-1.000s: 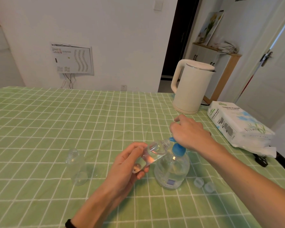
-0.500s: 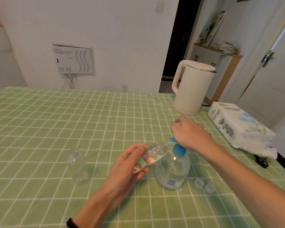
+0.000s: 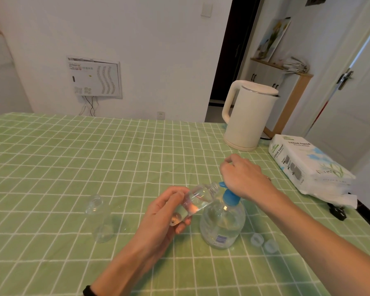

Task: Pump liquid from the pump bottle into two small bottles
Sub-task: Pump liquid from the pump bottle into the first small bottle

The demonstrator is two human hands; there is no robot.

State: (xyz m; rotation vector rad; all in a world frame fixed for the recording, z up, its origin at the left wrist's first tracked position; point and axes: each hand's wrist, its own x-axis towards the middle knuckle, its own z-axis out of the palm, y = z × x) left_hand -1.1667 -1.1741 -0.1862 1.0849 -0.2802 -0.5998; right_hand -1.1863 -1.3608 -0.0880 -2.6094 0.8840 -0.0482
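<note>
Clearly mid-pump on the first of the two small bottles. Left hand [image 3: 167, 212] wrapped shut around the tilted small bottle [image 3: 198, 197], fingers round its base and lower body, neck poking out of the grip toward the blue spout [image 3: 222, 184]. Mouth held just at the spout tip, touching or nearly so; too fine to tell which. Right hand [image 3: 244, 176] curled down over the blue pump head of the pump bottle [image 3: 222, 223], fingers bent, pressing from above, palm hiding most of the head. Pump bottle standing upright on the green checked worktop [image 3: 94, 157], directly under the right grip and just beside the left one. Some clear liquid apparently pooled already inside the held bottle, though hard to judge through the glare.

Second small bottle [image 3: 98, 218] upright and well apart, out beyond the left grip, seemingly empty. Two loose caps [image 3: 263, 242] lying near the pump bottle's base, on the right grip's side.

Next move, most likely: more strokes while keeping the mouth lined up under the spout, then setting the filled bottle down and swapping for the second.

Against half a second ago: almost nothing altered. Both grips in the same places, same tilt on the held bottle, second bottle and caps unmoved.
</note>
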